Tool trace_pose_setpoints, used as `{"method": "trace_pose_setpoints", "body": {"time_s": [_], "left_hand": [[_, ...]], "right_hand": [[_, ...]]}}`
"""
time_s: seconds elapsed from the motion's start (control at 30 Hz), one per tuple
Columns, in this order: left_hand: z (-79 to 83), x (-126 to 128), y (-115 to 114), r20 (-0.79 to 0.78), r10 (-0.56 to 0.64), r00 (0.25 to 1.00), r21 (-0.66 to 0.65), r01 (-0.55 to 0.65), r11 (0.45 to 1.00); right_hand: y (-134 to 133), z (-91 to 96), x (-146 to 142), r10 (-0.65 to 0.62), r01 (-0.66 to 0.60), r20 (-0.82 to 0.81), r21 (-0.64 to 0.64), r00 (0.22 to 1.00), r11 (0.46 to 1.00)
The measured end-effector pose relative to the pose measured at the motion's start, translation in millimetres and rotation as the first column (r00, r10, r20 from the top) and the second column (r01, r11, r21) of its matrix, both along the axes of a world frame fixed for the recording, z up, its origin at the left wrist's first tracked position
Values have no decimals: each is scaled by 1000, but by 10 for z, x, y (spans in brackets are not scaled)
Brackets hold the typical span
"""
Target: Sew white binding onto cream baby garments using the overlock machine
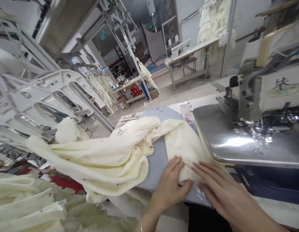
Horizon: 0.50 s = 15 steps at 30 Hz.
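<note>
A cream garment piece point(183, 141) with small reddish marks lies across the blue-grey table surface point(157, 162), its near end under both my hands. My left hand point(170, 183) rests on the left side of that end, fingers stretched over the cloth and thumb spread along its near edge. From the right, my right hand point(219, 187) lies with straight fingers on the same end; its thumb is partly hidden. A bunched part of the cream fabric point(110, 161) spreads left and hangs off the table. Beside my right hand stands a sewing machine point(251, 96) with a shiny metal plate point(236, 141).
White slotted metal frames point(52, 93) rise at the left. More cream cloth point(25, 199) is piled at the lower left. Clear plastic point(200, 193) lies by my hands. Farther back are another sewing table point(193, 51) and hanging cream garments point(103, 87).
</note>
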<state>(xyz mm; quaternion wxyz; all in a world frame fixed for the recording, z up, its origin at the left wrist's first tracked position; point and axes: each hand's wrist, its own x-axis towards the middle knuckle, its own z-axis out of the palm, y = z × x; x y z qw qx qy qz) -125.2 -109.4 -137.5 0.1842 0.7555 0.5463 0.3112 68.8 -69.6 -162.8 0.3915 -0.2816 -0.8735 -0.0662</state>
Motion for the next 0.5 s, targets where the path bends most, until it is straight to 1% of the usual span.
{"method": "trace_pose_setpoints", "body": {"time_s": [0.07,0.13,0.2,0.27,0.3,0.33,0.37,0.43,0.47,0.5], "left_hand": [[-143,11,-139,59,110,992,69,-114,991],[-207,41,-156,136,211,968,119,-227,967],[-209,80,-107,215,296,931,146,-330,932],[-168,107,-53,309,384,870,135,-439,888],[-131,109,-37,378,417,826,97,-484,870],[-81,104,-33,469,437,767,33,-510,860],[-16,92,-40,570,437,696,-49,-502,863],[166,66,-68,733,395,554,-185,-397,899],[283,61,-76,770,364,523,-209,-332,920],[414,69,-69,770,331,545,-204,-281,938]], "right_hand": [[88,-9,-166,-16,16,14,15,1000,1000],[116,42,-293,-21,21,8,7,1000,1000],[69,152,-333,-20,20,-15,4,1000,1000],[-29,280,-255,-18,20,-62,31,998,999],[-82,331,-173,-22,26,-96,50,995,998],[-128,366,-66,-32,41,-133,62,991,997],[-164,383,56,-53,66,-188,61,981,996],[-204,378,313,-156,157,-294,-20,943,987],[-214,367,428,-215,194,-329,-95,920,976],[-225,359,523,-269,215,-350,-184,897,959]]}}
